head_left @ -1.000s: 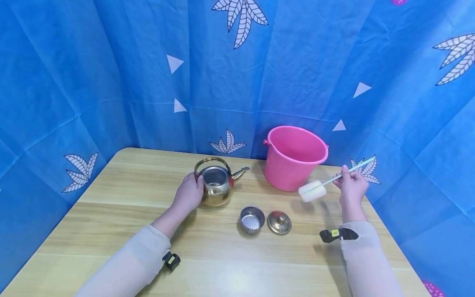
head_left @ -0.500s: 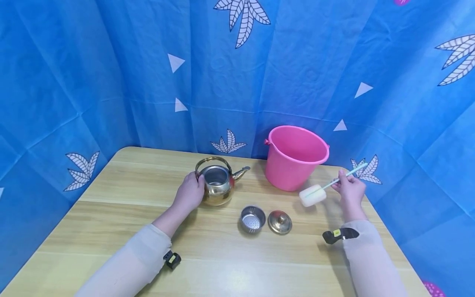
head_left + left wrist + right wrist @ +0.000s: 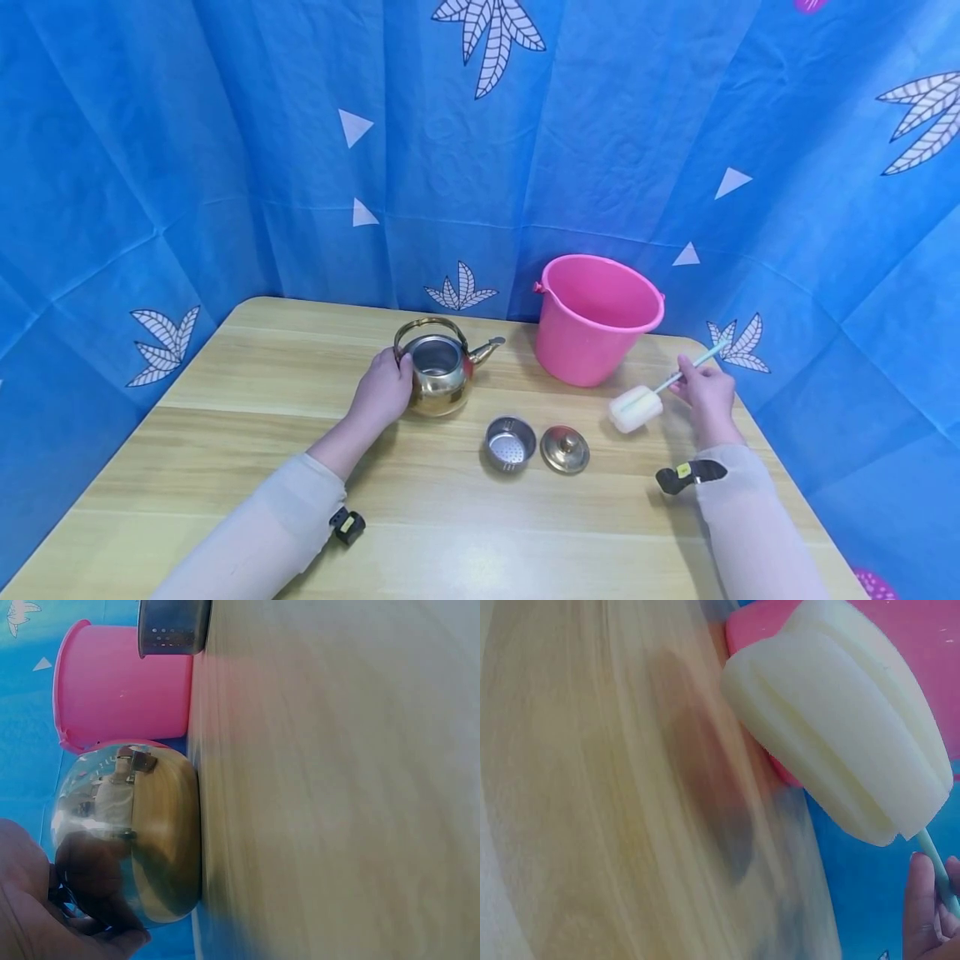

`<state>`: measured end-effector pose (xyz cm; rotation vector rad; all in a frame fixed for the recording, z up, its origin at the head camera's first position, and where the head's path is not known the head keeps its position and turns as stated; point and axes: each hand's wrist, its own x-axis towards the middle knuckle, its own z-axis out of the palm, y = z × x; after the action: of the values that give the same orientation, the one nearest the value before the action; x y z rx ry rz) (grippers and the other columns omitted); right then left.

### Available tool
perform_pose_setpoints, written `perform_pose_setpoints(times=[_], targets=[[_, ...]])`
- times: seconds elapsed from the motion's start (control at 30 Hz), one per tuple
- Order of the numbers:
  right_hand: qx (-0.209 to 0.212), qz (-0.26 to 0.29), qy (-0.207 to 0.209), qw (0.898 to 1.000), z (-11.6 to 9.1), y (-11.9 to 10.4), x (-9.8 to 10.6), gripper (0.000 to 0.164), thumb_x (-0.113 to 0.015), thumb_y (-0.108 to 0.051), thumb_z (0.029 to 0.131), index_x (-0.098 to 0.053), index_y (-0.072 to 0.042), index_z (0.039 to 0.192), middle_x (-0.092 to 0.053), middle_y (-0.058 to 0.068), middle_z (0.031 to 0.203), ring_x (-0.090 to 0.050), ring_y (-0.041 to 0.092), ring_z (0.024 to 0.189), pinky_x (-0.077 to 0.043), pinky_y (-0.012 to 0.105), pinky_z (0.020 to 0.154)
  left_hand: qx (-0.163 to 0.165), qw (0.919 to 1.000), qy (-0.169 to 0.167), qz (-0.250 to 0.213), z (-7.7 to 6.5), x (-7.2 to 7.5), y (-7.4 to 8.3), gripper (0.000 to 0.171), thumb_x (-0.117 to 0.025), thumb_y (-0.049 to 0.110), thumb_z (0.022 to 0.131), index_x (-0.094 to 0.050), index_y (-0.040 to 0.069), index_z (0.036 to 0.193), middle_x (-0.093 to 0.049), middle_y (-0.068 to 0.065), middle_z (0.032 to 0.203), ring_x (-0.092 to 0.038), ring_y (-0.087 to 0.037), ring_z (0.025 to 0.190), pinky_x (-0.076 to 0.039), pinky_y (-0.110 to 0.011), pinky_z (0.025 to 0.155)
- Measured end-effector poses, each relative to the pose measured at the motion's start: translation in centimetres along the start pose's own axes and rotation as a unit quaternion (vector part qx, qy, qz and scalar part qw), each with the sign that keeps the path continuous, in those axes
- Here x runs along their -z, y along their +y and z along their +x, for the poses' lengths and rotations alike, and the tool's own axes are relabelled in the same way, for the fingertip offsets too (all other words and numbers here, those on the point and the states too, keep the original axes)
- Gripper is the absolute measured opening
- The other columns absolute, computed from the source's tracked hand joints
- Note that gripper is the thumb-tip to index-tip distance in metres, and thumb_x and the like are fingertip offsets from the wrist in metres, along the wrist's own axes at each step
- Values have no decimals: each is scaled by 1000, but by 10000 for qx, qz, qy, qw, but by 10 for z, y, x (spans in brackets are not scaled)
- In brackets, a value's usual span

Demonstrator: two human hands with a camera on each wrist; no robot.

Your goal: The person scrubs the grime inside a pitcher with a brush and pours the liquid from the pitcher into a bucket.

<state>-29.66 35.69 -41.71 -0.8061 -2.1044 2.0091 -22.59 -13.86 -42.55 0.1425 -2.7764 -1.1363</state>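
At the left of the group, a brass-coloured metal teapot (image 3: 437, 392) stands lidless on the table, its hoop handle (image 3: 427, 322) upright and its spout pointing right. My left hand (image 3: 384, 387) grips it on the left, where the handle meets the body; in the left wrist view the thumb and fingers (image 3: 67, 941) curl there. My right hand (image 3: 708, 392) pinches the thin green handle of a sponge brush (image 3: 636, 408). Its white sponge head (image 3: 840, 720) is held over the table, casting a shadow. A perforated steel strainer (image 3: 510, 444) and a knobbed lid (image 3: 565, 450) lie between the hands.
A pink bucket (image 3: 585, 342) stands at the back of the wooden table (image 3: 450, 533), behind the sponge. Blue patterned curtain (image 3: 300, 150) hangs around the table's back and sides.
My right hand has come slightly nearer to me, lowering the sponge brush a little with it. The left hand and the teapot have stayed in place.
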Motion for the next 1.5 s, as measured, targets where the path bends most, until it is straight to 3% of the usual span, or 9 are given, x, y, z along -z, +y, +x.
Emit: perform_pose_setpoints(times=[0.37,0.53,0.77,0.9,1.33,1.5], targets=[[-149,-595,-25,9981,8,14,2,31,-67,-33,96,-59,-5,107,-64,-3,69,-67,5,60,-59,25,73,-34,10000,-8,35,0,0,-1,54,-32,30,108,-44,-16,135,-52,-34,129,-53,-49,121,-43,-58,102],[-317,-557,-127,9979,9,17,2,28,-69,-30,96,-59,-5,103,-63,-1,68,-66,6,59,-59,24,70,-32,10000,-18,50,-1,1,-1,54,-32,29,108,-44,-16,135,-52,-34,129,-53,-49,122,-43,-58,103],[-735,-534,-216,9956,6,18,2,40,-69,-36,94,-59,-4,115,-64,0,73,-65,5,60,-58,21,68,2,10000,-53,36,-2,2,1,53,-32,29,108,-44,-15,135,-52,-34,129,-53,-49,121,-43,-58,102],[-815,-481,-299,9951,4,19,4,39,-70,-38,94,-60,-5,112,-64,0,72,-65,6,59,-58,22,68,-2,10000,-71,47,-2,2,1,52,-32,29,108,-44,-15,134,-52,-34,129,-53,-50,121,-43,-59,101],[-888,-418,-461,9941,7,22,1,25,-69,-23,96,-59,-2,105,-66,4,69,-67,8,58,-58,22,66,18,10000,-46,6,-2,3,3,53,-33,30,108,-44,-15,134,-53,-34,130,-53,-49,122,-43,-58,102],[-988,-252,-762,9919,7,22,5,17,-62,-14,100,-58,-1,110,-67,4,72,-68,8,63,-58,21,71,-3,10000,-44,24,-2,3,2,53,-33,29,108,-45,-16,134,-53,-34,129,-53,-49,121,-43,-58,102]])
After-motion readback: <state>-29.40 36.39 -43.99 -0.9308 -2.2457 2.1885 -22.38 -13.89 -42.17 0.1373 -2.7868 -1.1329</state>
